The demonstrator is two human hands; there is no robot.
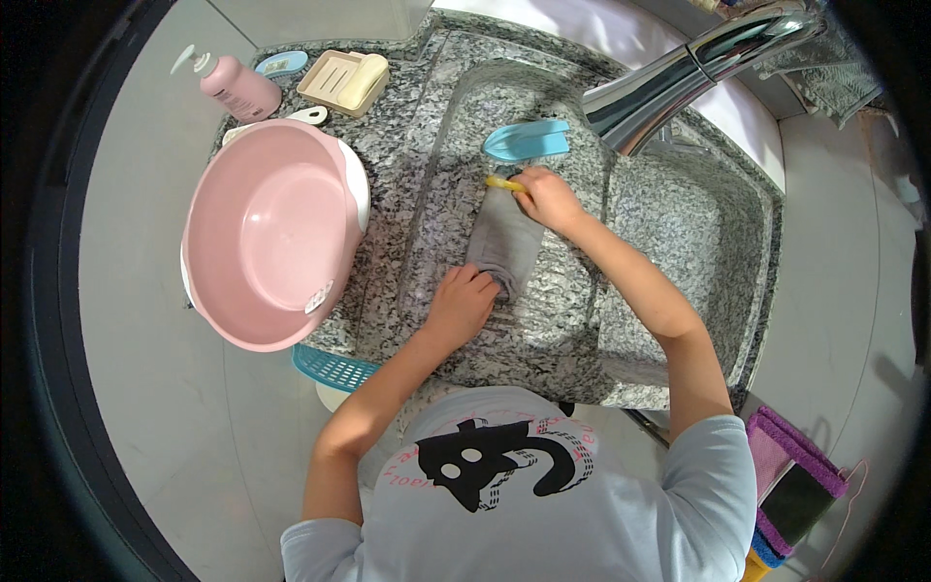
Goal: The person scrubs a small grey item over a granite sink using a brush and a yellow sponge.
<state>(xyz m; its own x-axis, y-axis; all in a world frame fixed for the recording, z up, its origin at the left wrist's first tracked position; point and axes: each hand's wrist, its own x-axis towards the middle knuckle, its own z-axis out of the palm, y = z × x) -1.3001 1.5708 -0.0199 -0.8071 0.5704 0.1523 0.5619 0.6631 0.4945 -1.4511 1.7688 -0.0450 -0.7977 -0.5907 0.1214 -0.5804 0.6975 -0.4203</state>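
Observation:
A grey cloth item (505, 233), perhaps a sock, lies flat on the ribbed granite washboard (560, 291) of the sink. Its lower end is bunched, and my left hand (463, 302) grips it there with bent fingers. At the upper end my right hand (547, 198) holds a small yellow object (505, 183) against the cloth; whether it is soap or a brush I cannot tell. Just above my right hand lies a light blue plastic object (526, 140) with a slotted end, touching neither hand.
Left on the granite counter stand a pink basin (280, 233), a pink pump bottle (241, 89) and a soap dish (320, 80) with a pale soap bar (362, 80). A chrome faucet (654, 84) reaches in from the upper right, above a deeper granite basin (687, 218).

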